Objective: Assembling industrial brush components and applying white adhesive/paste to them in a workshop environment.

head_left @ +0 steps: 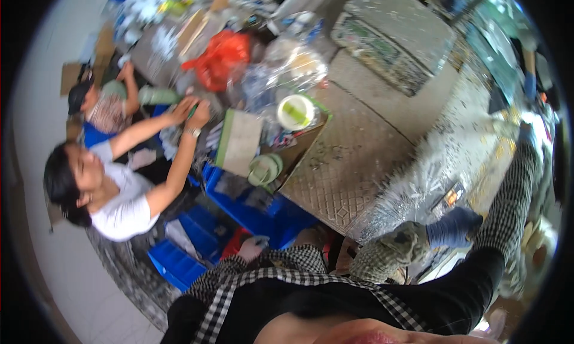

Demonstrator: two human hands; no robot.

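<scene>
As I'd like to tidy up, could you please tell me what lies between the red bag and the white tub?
In the head view, crumpled clear plastic lies between the red bag and white tub.

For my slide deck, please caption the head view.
Left hand near a blue bin; beyond, a red bag and a white-shirted co-worker.

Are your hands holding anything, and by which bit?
I can't tell: the left hand near the blue plastic bin is too small, the right hand too blurred, to show any hold.
</scene>
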